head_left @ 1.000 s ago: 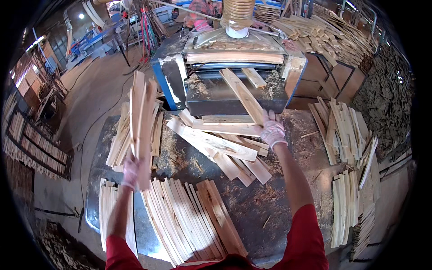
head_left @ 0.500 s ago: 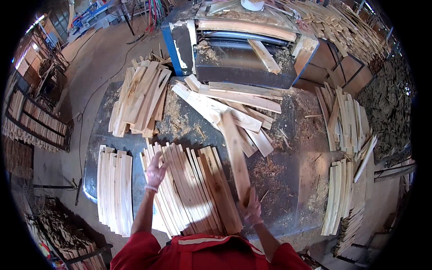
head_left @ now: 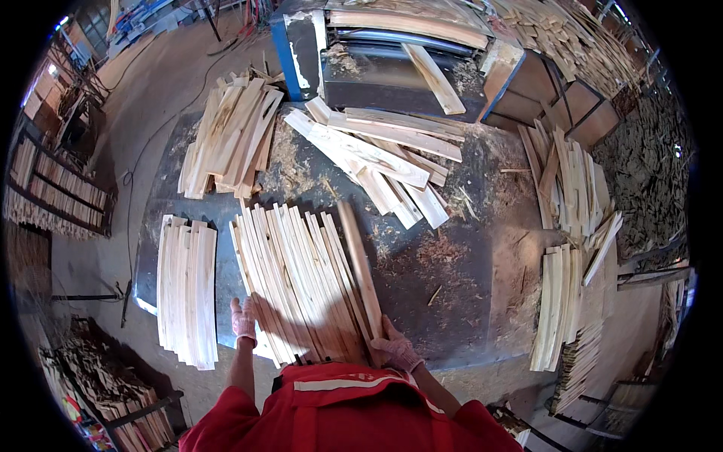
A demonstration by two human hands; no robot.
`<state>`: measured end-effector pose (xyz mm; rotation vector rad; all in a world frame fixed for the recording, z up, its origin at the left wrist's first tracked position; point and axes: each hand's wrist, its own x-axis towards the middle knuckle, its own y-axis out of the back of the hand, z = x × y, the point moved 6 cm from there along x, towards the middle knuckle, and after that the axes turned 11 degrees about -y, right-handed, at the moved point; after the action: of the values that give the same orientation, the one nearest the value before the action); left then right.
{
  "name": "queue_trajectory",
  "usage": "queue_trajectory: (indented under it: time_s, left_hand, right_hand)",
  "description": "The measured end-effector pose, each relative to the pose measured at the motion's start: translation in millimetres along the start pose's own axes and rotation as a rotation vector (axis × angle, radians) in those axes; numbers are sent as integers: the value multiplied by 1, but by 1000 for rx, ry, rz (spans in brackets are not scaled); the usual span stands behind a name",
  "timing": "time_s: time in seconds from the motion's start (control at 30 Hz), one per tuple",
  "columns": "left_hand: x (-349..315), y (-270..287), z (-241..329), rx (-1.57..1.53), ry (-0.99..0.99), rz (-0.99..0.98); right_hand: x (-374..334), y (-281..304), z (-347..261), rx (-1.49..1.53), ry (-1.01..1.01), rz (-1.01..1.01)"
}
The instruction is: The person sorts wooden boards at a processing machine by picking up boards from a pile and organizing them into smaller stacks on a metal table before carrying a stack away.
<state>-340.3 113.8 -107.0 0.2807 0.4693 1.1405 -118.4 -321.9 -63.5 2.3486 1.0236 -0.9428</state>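
A fan of pale wooden slats (head_left: 297, 282) lies on the dark table (head_left: 452, 286) right in front of me. My right hand (head_left: 395, 348), in a pink glove, grips the near end of a brownish slat (head_left: 360, 264) at the right edge of that fan. My left hand (head_left: 243, 319), also gloved, rests with spread fingers against the fan's left near edge. A loose pile of slats (head_left: 376, 154) lies farther off, below the blue planing machine (head_left: 376, 53). One slat (head_left: 433, 68) sticks out of the machine's outfeed.
Another stack of slats (head_left: 187, 290) lies at the table's left, and a heap (head_left: 230, 135) sits at the far left. More slats (head_left: 568, 248) are piled at the right. Racks of wood (head_left: 45, 188) line the left wall. Sawdust covers the table.
I have leaned closer over the table. My right hand brought the brownish slat down beside the fan, and my left hand slid toward the fan's left near edge.
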Motion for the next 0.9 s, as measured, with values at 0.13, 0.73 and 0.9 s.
queue_trajectory:
  time_s: [0.13,0.73,0.9]
  left_hand:
    - [-8,-27,40,63,-25,-88]
    - [39,-130,202,-296,-361,-176]
    - [5,-244,272,-635,-65,-623]
  right_hand:
    - [-36,3,-8,-841,168,11]
    - [274,218,-298,-1284,141,740]
    - [158,123,-322,-634,396,361]
